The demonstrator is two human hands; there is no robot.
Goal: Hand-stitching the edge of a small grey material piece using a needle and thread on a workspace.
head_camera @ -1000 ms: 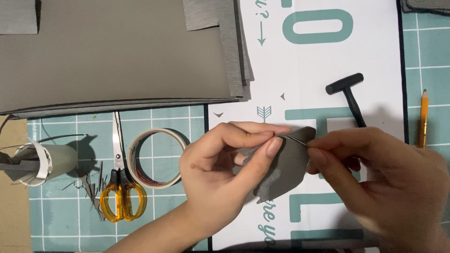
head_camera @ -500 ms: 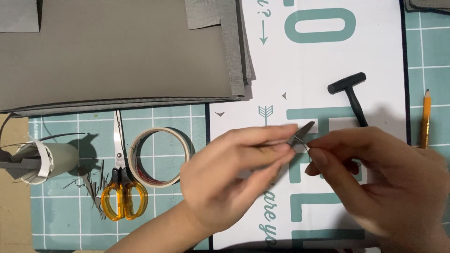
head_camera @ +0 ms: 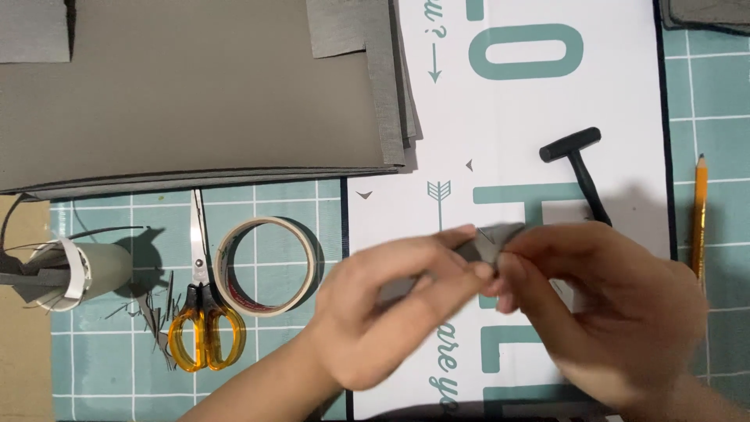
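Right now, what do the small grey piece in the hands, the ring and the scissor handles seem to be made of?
Grey piece: apparently thin matte fabric or felt, pinched by both hands; blur leaves it open.
Ring: a tape roll, cream paper-like tape on a card core.
Scissor handles: glossy, translucent orange plastic, with light showing through.

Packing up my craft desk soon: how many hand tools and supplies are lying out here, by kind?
Scissors: 1
Tape roll: 1
Pencil: 1
Black T-handled tool: 1
Total: 4
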